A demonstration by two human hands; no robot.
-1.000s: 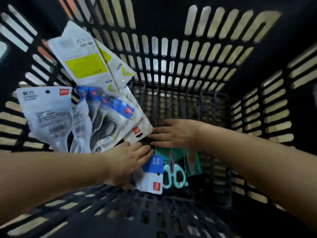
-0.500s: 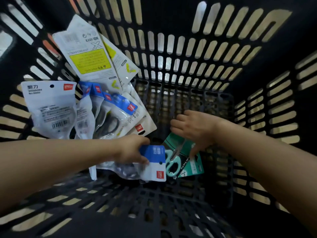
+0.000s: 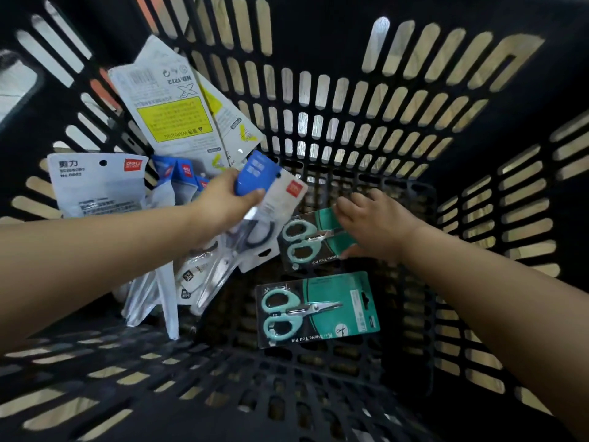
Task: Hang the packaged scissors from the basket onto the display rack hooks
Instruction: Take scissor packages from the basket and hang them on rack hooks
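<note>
A blue-topped scissors pack (image 3: 271,193) was pinched near its top in the left hand (image 3: 223,205), raised above the basket (image 3: 350,100) floor. The right hand (image 3: 373,224), fingers curled, gripped a teal scissors card (image 3: 306,237) low in the basket. A second teal card (image 3: 315,309) lay flat on the floor just beside it. More packs (image 3: 165,103) leaned against the left wall.

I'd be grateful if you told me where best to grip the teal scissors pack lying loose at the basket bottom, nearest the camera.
Probably the right-hand card edge of the lower teal pack, past the blade tips, coming from above with the right hand: it lies flat on the basket floor, and that flat end sits clear of the bulging handles.
</note>
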